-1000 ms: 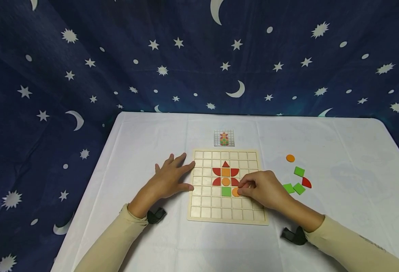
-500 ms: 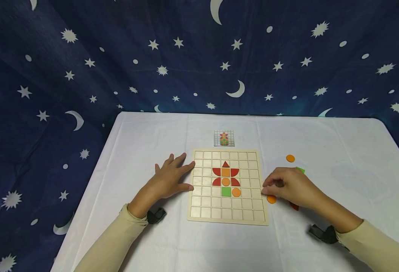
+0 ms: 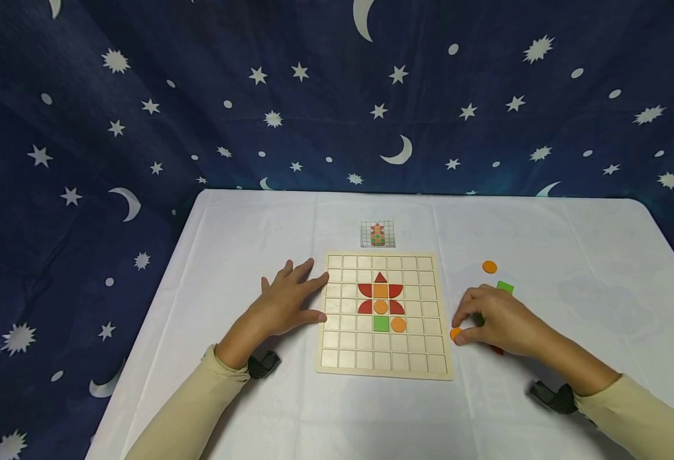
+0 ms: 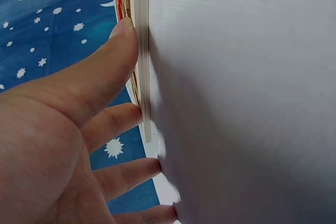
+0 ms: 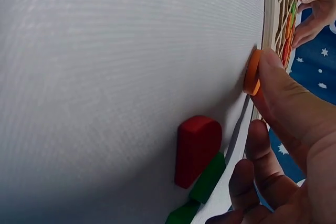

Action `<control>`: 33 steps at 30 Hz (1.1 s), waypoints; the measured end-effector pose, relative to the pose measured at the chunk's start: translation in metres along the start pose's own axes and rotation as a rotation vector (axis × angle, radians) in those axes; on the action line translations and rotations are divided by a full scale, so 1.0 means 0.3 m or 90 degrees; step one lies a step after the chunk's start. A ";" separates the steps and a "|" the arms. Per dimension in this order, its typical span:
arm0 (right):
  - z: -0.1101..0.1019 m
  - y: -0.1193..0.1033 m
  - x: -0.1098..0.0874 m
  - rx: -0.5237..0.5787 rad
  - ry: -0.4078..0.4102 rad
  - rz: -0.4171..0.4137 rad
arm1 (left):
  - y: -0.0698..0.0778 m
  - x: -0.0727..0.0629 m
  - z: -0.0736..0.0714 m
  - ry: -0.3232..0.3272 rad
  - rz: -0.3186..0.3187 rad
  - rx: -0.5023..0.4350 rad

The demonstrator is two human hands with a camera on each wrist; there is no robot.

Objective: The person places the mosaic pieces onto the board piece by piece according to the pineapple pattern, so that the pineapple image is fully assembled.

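A flat, round orange piece point(image 3: 455, 334), equally wide every way, is pinched by the right hand point(image 3: 497, 319) beside the pale wooden board point(image 3: 365, 358), whose squares hold red, orange and green shapes point(image 3: 380, 292). The left hand point(image 3: 286, 305), fingers spread, touches the board's left edge.
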State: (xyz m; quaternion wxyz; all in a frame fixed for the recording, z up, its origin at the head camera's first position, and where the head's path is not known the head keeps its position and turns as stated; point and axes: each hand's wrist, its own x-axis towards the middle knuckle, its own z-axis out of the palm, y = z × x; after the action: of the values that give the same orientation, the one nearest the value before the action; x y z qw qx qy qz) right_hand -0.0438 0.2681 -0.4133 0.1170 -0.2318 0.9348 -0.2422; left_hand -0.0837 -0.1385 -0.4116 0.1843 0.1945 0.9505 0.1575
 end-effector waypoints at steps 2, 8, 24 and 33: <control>0.000 -0.002 0.001 -0.001 -0.004 -0.001 | -0.002 0.000 0.001 0.001 0.000 -0.001; -0.003 -0.005 -0.001 0.025 -0.031 0.020 | -0.001 0.001 0.001 0.000 -0.001 -0.003; 0.015 -0.117 0.168 0.225 -0.029 0.012 | 0.000 -0.002 -0.003 0.001 0.002 0.000; 0.096 -0.207 0.261 0.250 -0.037 -0.045 | -0.004 -0.004 -0.001 0.001 0.002 -0.002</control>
State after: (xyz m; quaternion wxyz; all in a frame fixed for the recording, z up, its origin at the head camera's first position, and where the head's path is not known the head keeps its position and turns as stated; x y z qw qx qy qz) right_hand -0.0785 0.1702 -0.4147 0.1779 -0.2439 0.8574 -0.4168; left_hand -0.0832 -0.1400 -0.4115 0.1836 0.1956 0.9501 0.1590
